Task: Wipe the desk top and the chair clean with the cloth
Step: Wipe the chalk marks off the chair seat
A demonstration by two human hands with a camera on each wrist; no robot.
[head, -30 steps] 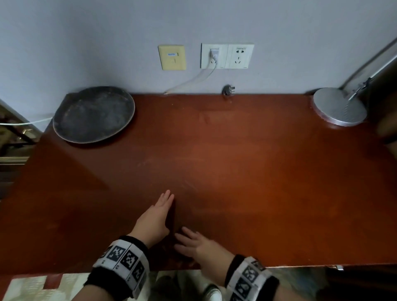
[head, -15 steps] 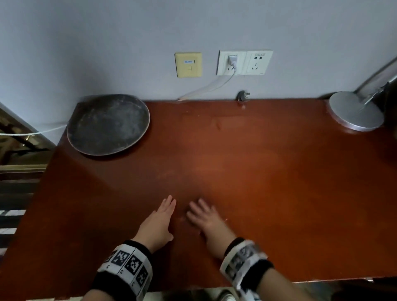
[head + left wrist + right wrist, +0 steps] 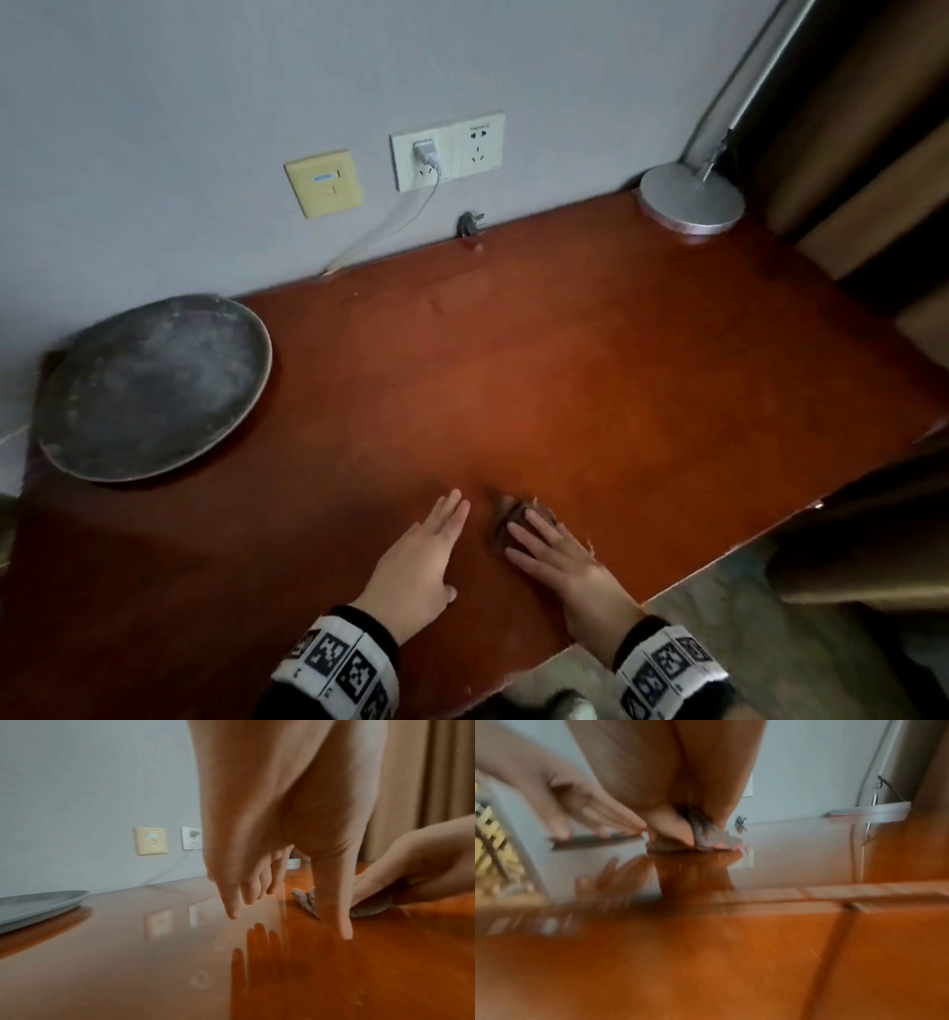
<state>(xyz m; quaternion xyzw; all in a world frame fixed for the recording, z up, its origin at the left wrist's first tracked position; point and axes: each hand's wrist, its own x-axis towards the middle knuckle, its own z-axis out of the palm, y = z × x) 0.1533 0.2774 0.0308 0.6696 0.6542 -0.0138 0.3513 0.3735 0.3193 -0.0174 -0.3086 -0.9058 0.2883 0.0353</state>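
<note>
Head view: small crumpled brownish rag, the cloth [image 3: 518, 519], sits on the glossy reddish-brown wooden desk top [image 3: 616, 385] near the front edge, pinned under the right hand [image 3: 557, 557]. Fingers look straight-ish and flat on it, so it's pressing, not clutching. Left hand [image 3: 416, 560] lies flat on the wood just beside it, fingers straight, holding nothing. Round dark grey metal tray [image 3: 149, 385] is well apart at the back left corner, silver lamp base [image 3: 690, 198] at the back right.

Left wrist view: left fingers [image 3: 231, 902] point down at the shiny top, tips touching or almost, can't tell which. Cloth looks soft and floppy, prob v light; imo it bunches easily, so a flat palm on top beats pinching an edge.

Right wrist view: blurry, but the rag is squashed under the right fingertips [image 3: 677, 833] against the desk. Chair isn't in any view.
</note>
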